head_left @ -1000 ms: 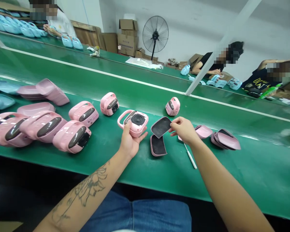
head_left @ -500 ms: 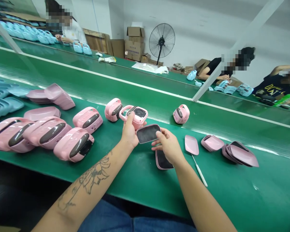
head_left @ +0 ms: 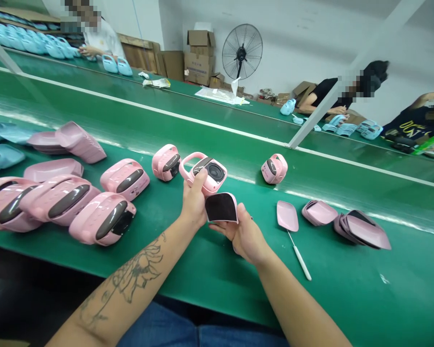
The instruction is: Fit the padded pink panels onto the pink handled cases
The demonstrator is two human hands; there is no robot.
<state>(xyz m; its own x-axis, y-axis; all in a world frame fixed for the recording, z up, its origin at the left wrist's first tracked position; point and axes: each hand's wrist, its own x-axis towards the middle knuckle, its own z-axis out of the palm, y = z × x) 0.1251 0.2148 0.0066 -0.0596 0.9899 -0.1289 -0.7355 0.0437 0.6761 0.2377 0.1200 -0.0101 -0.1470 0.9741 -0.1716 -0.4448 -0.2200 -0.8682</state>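
My left hand (head_left: 193, 202) grips a pink speaker housing (head_left: 205, 172) with a handle and a bare round black driver, lifted above the green belt (head_left: 217, 270). My right hand (head_left: 242, 233) holds a pink cover panel (head_left: 221, 207) with a dark inner face, just below and touching the housing. Both hands are closed on their parts.
Several finished pink speakers (head_left: 104, 217) lie at left with stacked pink panels (head_left: 81, 140). More panels (head_left: 361, 229), a single panel (head_left: 287, 215) and a white pick tool (head_left: 300, 256) lie at right. Two pink speakers (head_left: 274, 168) stand further back. Other people work at the far belt.
My right hand brought the cover panel in from the right and turned it up against the housing. My left hand raised the housing slightly.
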